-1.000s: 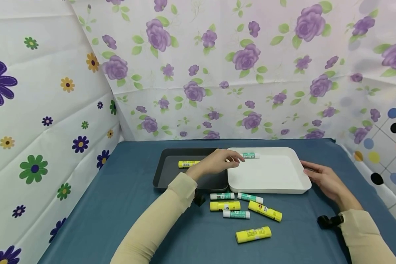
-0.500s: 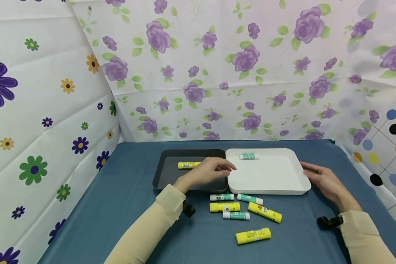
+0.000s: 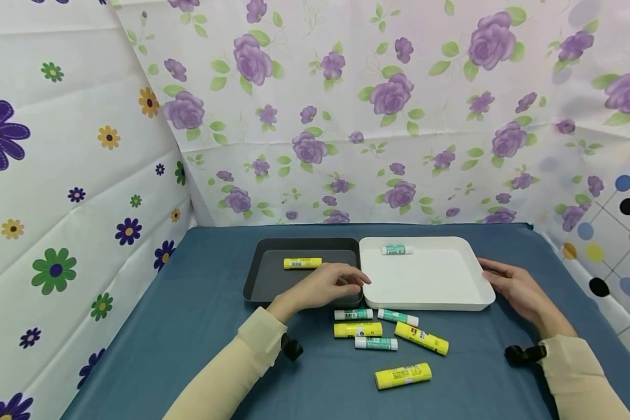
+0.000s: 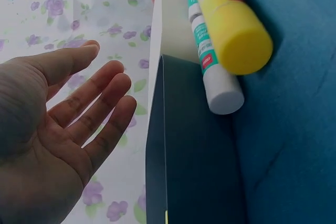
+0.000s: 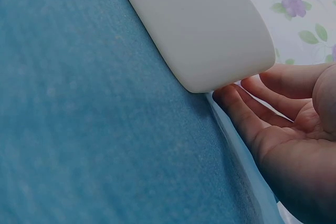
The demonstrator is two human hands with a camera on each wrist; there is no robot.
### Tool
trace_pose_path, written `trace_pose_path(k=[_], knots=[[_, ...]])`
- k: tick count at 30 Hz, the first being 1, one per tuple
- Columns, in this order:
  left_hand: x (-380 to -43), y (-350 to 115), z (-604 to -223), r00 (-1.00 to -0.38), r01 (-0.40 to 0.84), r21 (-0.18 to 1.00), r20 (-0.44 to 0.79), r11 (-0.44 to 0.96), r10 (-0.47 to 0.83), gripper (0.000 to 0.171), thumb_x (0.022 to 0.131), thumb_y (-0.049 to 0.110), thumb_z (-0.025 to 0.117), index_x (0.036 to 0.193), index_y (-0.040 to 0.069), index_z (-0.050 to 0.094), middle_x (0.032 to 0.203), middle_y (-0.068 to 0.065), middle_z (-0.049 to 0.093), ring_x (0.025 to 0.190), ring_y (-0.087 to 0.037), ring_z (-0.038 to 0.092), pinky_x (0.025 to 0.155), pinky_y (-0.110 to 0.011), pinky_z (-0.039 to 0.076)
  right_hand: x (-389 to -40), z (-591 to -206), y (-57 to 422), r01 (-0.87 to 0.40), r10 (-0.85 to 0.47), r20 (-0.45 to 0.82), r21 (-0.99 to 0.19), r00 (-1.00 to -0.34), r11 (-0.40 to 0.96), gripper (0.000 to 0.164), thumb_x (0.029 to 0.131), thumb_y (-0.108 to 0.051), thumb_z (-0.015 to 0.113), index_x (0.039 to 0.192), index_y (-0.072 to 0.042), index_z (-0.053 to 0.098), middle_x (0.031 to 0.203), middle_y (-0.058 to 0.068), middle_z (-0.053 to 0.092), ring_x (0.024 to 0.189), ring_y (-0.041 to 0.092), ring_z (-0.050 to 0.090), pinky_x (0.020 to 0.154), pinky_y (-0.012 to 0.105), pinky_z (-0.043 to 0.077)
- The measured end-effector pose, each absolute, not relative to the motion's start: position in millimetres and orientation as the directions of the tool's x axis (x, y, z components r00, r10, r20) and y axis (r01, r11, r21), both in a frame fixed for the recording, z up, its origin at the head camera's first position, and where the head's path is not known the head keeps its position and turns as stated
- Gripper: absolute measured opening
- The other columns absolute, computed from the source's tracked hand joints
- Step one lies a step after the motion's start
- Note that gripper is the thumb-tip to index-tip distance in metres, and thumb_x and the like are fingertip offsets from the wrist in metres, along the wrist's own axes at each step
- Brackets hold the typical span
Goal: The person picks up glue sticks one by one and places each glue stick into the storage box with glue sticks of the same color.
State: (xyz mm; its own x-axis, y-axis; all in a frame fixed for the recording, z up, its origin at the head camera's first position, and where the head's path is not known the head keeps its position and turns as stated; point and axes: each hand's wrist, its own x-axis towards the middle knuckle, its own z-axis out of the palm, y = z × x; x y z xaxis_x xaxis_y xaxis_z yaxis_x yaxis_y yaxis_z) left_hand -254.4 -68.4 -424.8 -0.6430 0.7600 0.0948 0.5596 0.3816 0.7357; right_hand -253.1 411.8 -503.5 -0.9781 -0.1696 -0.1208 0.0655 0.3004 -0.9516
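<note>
My left hand (image 3: 322,286) hovers over the right part of the dark grey tray (image 3: 262,283), holding nothing. Its fingers are loosely bent and apart in the left wrist view. A yellow glue stick (image 3: 302,263) lies in that tray. Beside it, the white tray (image 3: 425,280) carries a green-and-white glue stick (image 3: 396,249) near its back left corner. My right hand (image 3: 517,289) rests against the white tray's right side, its fingertips touching the rim in the right wrist view. In front of the trays lie several glue sticks, among them a yellow one (image 3: 358,330) and a green-and-white one (image 3: 376,343).
A lone yellow glue stick (image 3: 403,376) lies nearest the front on the blue tablecloth (image 3: 189,326). Another yellow one (image 3: 422,338) lies slanted. Flower-printed sheets (image 3: 315,116) hang behind and to the left. The trays stand side by side, touching or nearly so.
My left hand has drawn back from above the white tray, leftward and towards the front, uncovering the green-and-white glue stick there. The right hand has stayed at the tray's side.
</note>
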Motion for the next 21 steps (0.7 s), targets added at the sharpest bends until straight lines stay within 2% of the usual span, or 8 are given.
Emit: trace_pose_path(k=[7,21], knots=[[-245.8,-70.1,-427.8,-0.635,0.539,0.761,0.087,0.36,0.768,0.028,0.108,0.018,0.061,0.134,0.017,0.069,0.126,-0.011,0.07,0.109,-0.008,0.065,0.096,-0.025,0.054,-252.6,-502.5,411.2,0.06,-0.169,-0.115,-0.952,-0.979,0.301,0.071,0.111,-0.033,0.053,0.164,0.003,0.021,0.166,0.034,0.018,0.113,-0.017,0.05,0.091,0.01,0.049],[-220.9,-64.8,-431.9,-0.604,0.518,0.796,0.08,0.315,0.793,0.027,0.107,0.019,0.061,0.133,0.017,0.07,0.127,-0.009,0.071,0.105,-0.005,0.066,0.092,-0.023,0.055,-251.9,-504.7,411.1,0.066,-0.175,-0.122,-0.952,-0.977,0.298,0.074,0.11,-0.035,0.054,0.164,0.001,0.02,0.167,0.033,0.016,0.113,-0.018,0.049,0.091,0.01,0.049]])
